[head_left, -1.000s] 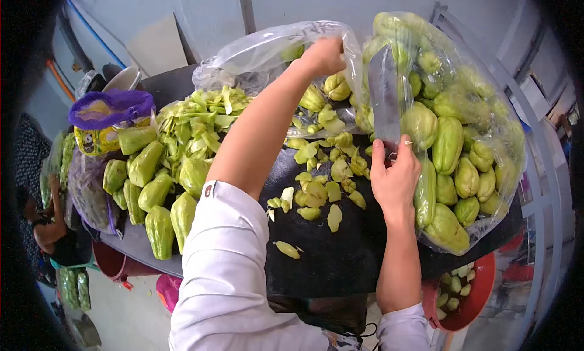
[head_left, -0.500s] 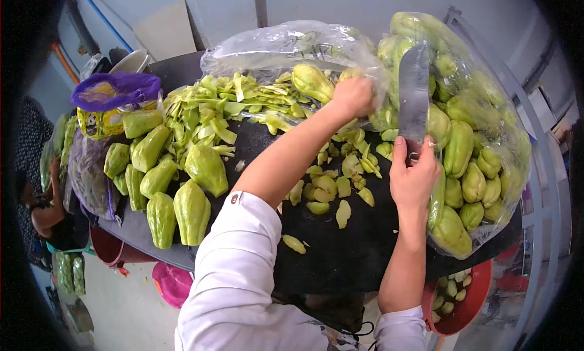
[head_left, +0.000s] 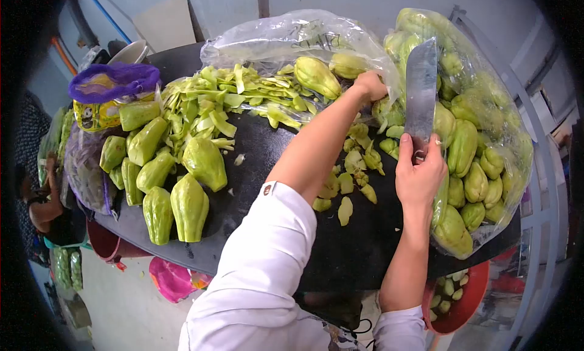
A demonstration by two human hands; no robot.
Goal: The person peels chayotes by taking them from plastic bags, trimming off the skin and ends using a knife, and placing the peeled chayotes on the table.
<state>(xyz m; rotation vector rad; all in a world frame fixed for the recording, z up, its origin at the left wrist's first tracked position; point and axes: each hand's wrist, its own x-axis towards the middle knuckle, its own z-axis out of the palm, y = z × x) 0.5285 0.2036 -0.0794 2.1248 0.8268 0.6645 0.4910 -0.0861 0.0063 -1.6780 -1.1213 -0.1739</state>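
Observation:
My right hand [head_left: 420, 174] grips a large knife [head_left: 421, 89] by its handle, the broad blade pointing up. My left hand [head_left: 371, 86] reaches across to the mouth of a clear plastic bag [head_left: 274, 38], fingers curled; what they hold, if anything, is hidden. Two chayotes, a nearer one [head_left: 316, 77] and a farther one [head_left: 348, 65], lie at that bag beside my left hand. Below it are small cut chayote pieces [head_left: 354, 162]. Right of the knife stands a big clear bag full of chayotes [head_left: 465, 138].
Green peel strips [head_left: 210, 101] are heaped on the black table [head_left: 261, 150]. Several peeled chayotes [head_left: 190, 208] stand at the left, near a purple net bag [head_left: 115, 80]. A red bucket [head_left: 480, 296] is below on the right. Another person [head_left: 48, 199] sits at far left.
My left hand has shifted slightly right and away from the nearer chayote, and the farther chayote shows more fully. The knife stays upright in my right hand.

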